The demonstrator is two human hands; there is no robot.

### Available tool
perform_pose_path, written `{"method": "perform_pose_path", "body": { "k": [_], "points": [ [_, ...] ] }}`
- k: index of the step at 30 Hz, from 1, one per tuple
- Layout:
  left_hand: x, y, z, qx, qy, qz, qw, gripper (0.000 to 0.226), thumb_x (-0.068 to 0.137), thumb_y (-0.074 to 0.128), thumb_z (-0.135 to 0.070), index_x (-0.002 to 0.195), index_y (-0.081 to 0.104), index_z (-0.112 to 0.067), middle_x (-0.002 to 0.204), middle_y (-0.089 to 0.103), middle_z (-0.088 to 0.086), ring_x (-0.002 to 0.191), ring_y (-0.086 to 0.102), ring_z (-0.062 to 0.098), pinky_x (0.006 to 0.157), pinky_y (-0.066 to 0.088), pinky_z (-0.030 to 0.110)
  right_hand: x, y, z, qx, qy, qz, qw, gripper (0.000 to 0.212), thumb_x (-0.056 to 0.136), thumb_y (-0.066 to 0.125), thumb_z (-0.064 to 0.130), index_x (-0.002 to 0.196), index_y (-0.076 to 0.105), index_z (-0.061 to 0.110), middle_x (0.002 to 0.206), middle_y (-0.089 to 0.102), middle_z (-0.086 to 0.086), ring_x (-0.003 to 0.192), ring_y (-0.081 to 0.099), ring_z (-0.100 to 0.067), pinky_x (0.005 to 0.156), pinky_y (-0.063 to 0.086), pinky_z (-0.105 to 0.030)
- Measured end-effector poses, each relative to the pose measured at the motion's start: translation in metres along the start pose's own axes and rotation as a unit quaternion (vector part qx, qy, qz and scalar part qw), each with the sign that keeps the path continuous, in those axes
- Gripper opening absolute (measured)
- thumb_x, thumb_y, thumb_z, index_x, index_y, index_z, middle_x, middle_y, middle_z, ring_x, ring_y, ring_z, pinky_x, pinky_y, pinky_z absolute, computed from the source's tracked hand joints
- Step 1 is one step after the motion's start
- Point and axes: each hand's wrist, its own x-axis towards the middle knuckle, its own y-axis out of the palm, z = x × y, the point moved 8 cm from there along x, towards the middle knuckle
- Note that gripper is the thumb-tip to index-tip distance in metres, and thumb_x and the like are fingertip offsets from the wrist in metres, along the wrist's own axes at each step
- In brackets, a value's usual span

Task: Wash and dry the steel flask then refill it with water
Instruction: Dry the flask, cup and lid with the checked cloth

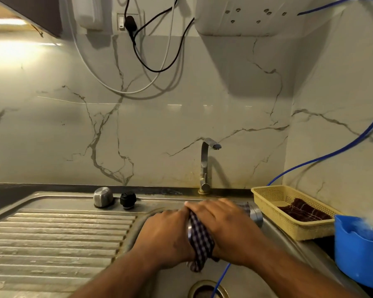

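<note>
Steel flask point(256, 214) held sideways over sink basin point(274, 233), so drips fall in. Checked cloth point(200, 238) wrapped round body: drying step, judged.
Left hand point(166, 231) curled on one flask end, steadying. Right hand point(222, 220) clamped over cloth, likely to rub.
Steel cap point(103, 196) and black stopper point(128, 200) parked on sink ledge, apart from flask, leaving mouth open for refill.
Tap point(206, 166) not running.

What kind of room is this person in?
Most likely a kitchen: a steel sink with a ribbed draining board, a tap behind it, and a yellow basket holding a cloth.
</note>
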Motion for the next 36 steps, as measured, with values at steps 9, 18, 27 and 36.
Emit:
{"method": "perform_pose_path", "body": {
  "k": [9, 18, 27, 36],
  "points": [
    [0.004, -0.014, 0.032, -0.411, 0.027, 0.001, 0.911, 0.117, 0.053, 0.093, -0.053, 0.145, 0.02, -0.056, 0.132, 0.054, -0.015, 0.112, 0.063, 0.009, 0.1, 0.055, 0.035, -0.015, -0.006, -0.046, 0.311, 0.238, -0.054, 0.919, 0.088, 0.059, 0.091, 0.057, 0.135, 0.05, 0.041, 0.124, 0.063, 0.022, 0.113, 0.058, 0.004, 0.096, 0.05, -0.024],
    [0.007, 0.059, -0.009, -0.464, -0.011, 0.119, 0.878, 0.126, 0.055, 0.097, -0.049, 0.149, 0.014, -0.04, 0.14, 0.045, -0.025, 0.117, 0.052, -0.01, 0.084, 0.046, 0.002, -0.022, 0.014, -0.046, 0.719, 0.361, -0.194, 0.561, 0.058, 0.068, 0.088, 0.022, 0.121, 0.068, 0.01, 0.108, 0.077, -0.014, 0.101, 0.074, -0.033, 0.095, 0.057, -0.054],
    [0.007, 0.07, 0.019, -0.277, -0.03, 0.189, 0.942, 0.093, 0.052, 0.092, -0.054, 0.133, 0.051, -0.034, 0.111, 0.068, -0.012, 0.1, 0.068, 0.008, 0.087, 0.06, 0.028, -0.032, 0.007, -0.074, 0.726, 0.423, -0.272, 0.469, 0.047, 0.063, 0.086, 0.025, 0.106, 0.074, 0.009, 0.101, 0.078, -0.012, 0.094, 0.075, -0.031, 0.081, 0.059, -0.043],
    [0.008, 0.064, 0.008, -0.261, -0.04, 0.145, 0.954, 0.093, 0.058, 0.082, -0.076, 0.134, 0.045, -0.038, 0.118, 0.062, -0.011, 0.102, 0.064, 0.008, 0.091, 0.059, 0.03, -0.032, -0.014, -0.089, 0.71, 0.376, -0.326, 0.498, 0.043, 0.072, 0.082, 0.025, 0.11, 0.072, 0.008, 0.101, 0.079, -0.009, 0.091, 0.077, -0.026, 0.068, 0.064, -0.035]
  ]
}}
